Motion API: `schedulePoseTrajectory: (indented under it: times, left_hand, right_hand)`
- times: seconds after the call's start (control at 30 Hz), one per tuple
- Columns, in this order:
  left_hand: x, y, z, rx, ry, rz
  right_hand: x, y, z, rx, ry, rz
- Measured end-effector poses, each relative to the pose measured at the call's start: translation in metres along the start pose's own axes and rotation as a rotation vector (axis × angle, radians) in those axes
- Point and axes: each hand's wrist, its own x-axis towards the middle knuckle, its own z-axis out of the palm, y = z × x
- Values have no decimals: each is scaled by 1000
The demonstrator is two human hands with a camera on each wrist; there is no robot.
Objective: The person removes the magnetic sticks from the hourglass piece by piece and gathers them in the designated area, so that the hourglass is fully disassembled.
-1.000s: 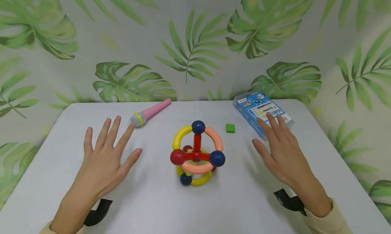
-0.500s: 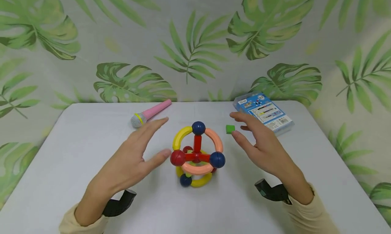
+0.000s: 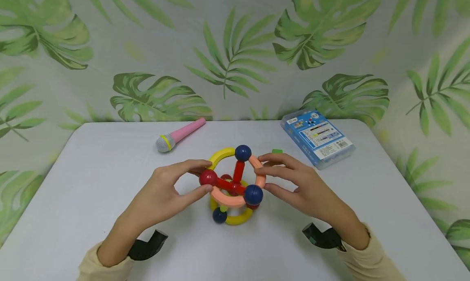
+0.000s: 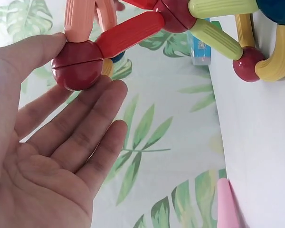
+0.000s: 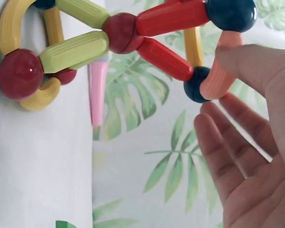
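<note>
A magnetic ball-and-stick model [image 3: 238,173] stands on the white table, a top ring and a bottom ring joined by straight sticks through a middle ball. My left hand [image 3: 165,193] pinches the red ball [image 4: 77,71] at the top ring's left, thumb on one side and fingertips on the other. On the right, my right hand [image 3: 304,187] holds the salmon curved stick [image 5: 213,88] between thumb and fingers, beside two dark blue balls. Yellow curved sticks [image 3: 238,220] form the bottom ring, and light green sticks [image 5: 76,51] run down to it.
A pink toy microphone [image 3: 187,131] lies at the back left of the table [image 3: 121,150]. At the back right is a blue flat box [image 3: 323,136] in clear plastic. A small green block [image 3: 277,151] shows partly behind my right hand. Leaf-patterned cloth [image 3: 235,105] hangs behind.
Both hands have come inward from spread apart above the table and taken hold of the model's top ring. The model has turned and tilted slightly.
</note>
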Motion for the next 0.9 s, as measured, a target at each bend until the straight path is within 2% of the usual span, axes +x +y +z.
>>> schedulePoseTrajectory:
  times: [0.3,0.9]
  left_hand:
    - [1,-7,-2,-28,34,-35]
    - [2,-8,-1,-43,37,-43]
  right_hand:
    - [0,-9,14,-10,-5,-120]
    - [1,-12,17,-5,10,-133]
